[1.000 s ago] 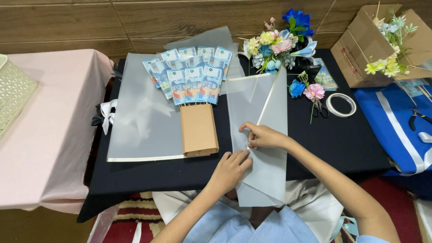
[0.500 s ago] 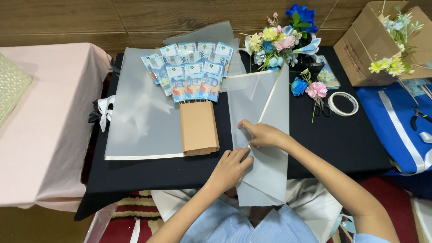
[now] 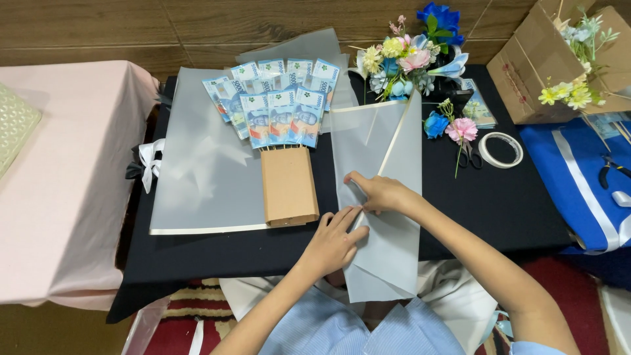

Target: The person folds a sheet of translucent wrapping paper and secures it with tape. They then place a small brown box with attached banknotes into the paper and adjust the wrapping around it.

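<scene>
Wrapping sheet [image 3: 384, 197], frosted and cream-edged, lying lengthwise on the black tabletop [image 3: 499, 204] with its near end hanging over the front edge; left hand [image 3: 332, 243] flat on it, fingers together, no closed grip, right hand [image 3: 381, 192] pinching a fold of it just beyond. Best done, probably, by pressing the crease flat under the left palm while drawing the pinched fold straight, slowly, so as not to wrinkle the sheet. Further back: brown paper holder [image 3: 288, 186] fanned with banknotes [image 3: 276, 98] on a second sheet [image 3: 204, 164], then artificial flowers [image 3: 411, 62], tape roll [image 3: 501, 149], cardboard box [image 3: 545, 66].
</scene>
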